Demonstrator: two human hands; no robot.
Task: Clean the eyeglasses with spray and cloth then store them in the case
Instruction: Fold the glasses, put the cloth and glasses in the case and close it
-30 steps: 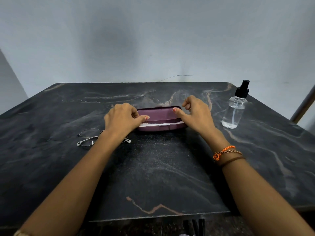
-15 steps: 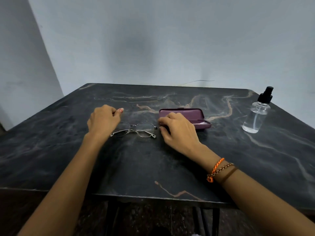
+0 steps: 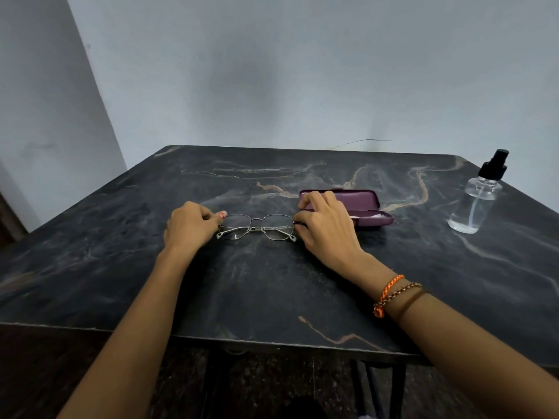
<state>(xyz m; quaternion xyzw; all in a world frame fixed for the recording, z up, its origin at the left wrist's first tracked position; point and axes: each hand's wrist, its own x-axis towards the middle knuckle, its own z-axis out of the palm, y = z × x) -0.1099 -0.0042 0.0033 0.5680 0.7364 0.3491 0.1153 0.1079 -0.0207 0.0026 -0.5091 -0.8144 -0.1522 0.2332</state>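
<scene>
Thin metal-framed eyeglasses [image 3: 257, 226] lie folded on the dark marble table [image 3: 272, 285], between my two hands. My left hand [image 3: 190, 225] pinches the left end of the frame with curled fingers. My right hand [image 3: 325, 226] grips the right end of the frame, thumb and fingers closed on the hinge. Behind my right hand a purple glasses case [image 3: 367, 207] lies open, with a pale cloth [image 3: 375, 218] showing inside its lower half. A clear spray bottle [image 3: 476, 198] with a black pump stands upright at the far right.
The table's front edge [image 3: 242, 338] runs close to me, with dark table legs below. A pale wall stands behind the table and a corner of it on the left.
Both hands left the case, which now lies open, and closed on the ends of the eyeglasses. The view has swung left, putting the glasses between my hands.
</scene>
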